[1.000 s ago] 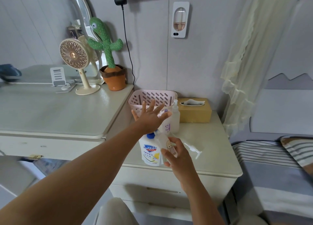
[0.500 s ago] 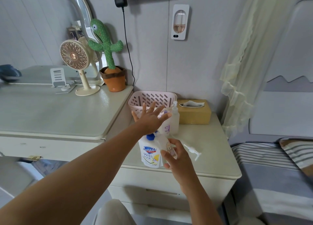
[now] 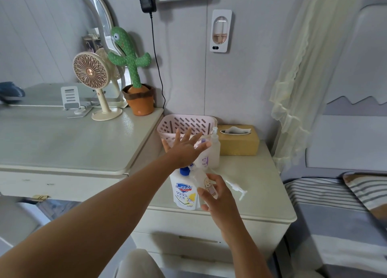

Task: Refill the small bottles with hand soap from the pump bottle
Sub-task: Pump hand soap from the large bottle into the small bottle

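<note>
A white soap refill pouch [image 3: 184, 191] with a blue cap stands at the front of the low cabinet [image 3: 261, 194]. My right hand [image 3: 215, 196] holds a small clear bottle [image 3: 204, 182] with a cartoon sticker, tilted, its neck next to the pouch's blue cap. My left hand [image 3: 185, 147] hovers above the pouch with fingers spread straight, holding nothing. Behind it stands a translucent pump bottle [image 3: 214, 150], and another small bottle with a purple print [image 3: 204, 159] is partly hidden by my left hand. A loose white pump head [image 3: 236, 188] lies on the cabinet to the right.
A pink basket [image 3: 188, 124] and a tan tissue box [image 3: 237, 142] stand at the back of the cabinet. The higher dresser on the left carries a small fan [image 3: 94, 81], a toy cactus in a pot [image 3: 134, 72] and a phone stand [image 3: 72, 101]. A bed lies to the right.
Both hands have stayed almost still; my left hand remains spread above the pouch and my right keeps hold of the small bottle. The view shifted slightly downward.
</note>
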The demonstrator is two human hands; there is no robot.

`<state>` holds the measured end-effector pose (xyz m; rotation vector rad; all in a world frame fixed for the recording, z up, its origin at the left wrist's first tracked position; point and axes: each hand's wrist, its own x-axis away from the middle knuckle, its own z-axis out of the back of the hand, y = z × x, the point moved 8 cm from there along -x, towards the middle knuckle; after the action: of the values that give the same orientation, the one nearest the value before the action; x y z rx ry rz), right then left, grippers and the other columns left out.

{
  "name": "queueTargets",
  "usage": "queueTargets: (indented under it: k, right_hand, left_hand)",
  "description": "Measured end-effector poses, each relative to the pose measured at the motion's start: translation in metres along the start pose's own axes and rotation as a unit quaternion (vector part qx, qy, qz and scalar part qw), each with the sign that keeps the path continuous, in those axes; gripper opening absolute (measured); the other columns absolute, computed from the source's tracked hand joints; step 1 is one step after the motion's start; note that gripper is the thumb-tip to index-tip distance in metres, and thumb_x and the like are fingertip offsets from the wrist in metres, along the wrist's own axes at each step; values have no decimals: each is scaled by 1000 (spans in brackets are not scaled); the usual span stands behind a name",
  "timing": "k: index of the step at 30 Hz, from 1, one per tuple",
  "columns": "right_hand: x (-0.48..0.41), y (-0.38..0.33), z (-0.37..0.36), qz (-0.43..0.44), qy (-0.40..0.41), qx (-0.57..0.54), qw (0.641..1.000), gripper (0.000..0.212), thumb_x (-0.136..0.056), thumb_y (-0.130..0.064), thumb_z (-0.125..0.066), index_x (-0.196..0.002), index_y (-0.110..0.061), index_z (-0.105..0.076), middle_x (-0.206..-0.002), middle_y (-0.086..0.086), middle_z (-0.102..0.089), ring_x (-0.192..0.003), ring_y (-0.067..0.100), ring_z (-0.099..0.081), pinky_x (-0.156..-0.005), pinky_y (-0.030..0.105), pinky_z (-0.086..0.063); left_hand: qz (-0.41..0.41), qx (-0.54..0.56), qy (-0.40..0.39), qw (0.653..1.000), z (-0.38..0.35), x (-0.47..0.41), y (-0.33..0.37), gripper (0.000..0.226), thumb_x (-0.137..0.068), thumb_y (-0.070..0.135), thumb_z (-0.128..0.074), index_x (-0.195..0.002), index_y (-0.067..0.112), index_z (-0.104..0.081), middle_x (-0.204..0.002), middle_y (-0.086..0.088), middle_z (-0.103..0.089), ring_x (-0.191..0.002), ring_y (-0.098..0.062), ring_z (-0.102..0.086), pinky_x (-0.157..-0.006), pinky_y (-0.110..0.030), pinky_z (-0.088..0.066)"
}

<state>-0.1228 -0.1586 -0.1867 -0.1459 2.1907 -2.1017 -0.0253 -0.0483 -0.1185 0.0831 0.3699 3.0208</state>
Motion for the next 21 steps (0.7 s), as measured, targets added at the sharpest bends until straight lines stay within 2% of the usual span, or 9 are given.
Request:
queueTargets:
  k: [3,10,18,21]
  right_hand:
    - [-1,0,1,1,0,2,1000,34,-89,-12,-62,-119,-23,-49,-109,-4,-61,-90,6,-62,-56,15,-50]
    - [-4,8,-2,-13,7,15,1000,34,-89,-12,-62,-119,-21,-51,-110,-2,-63,-92,8,-62,-59,18,-52]
    - [-3,0,0,0,-3,9,1000,34,-89,-14,-62,-120,-23,-49,-114,-4,-61,-98,10,-62,-60,17,-52]
    - [-3,1,0,0,-5,12,1000,34,-90,-14,-61,-120,-23,-49,-114,-3,-61,-96,8,-62,-60,16,-51]
  left_hand:
    - [18,35,11,999,-3,-6,-8,66,-88,70,-14,-147,43,-9,-158,6,9,-144,-26,17,-105,-65,16]
    - [26,30,6,999,-14,-11,-15,66,-86,74,-17,-146,45,-13,-158,7,5,-144,-26,16,-103,-65,16]
    - [19,-7,30,999,-4,-14,-14,68,-86,73,-12,-147,45,0,-157,7,15,-142,-25,22,-102,-64,20]
    - [20,3,34,999,-5,-13,-14,68,-85,73,-12,-147,46,-2,-157,8,14,-142,-25,21,-102,-64,19]
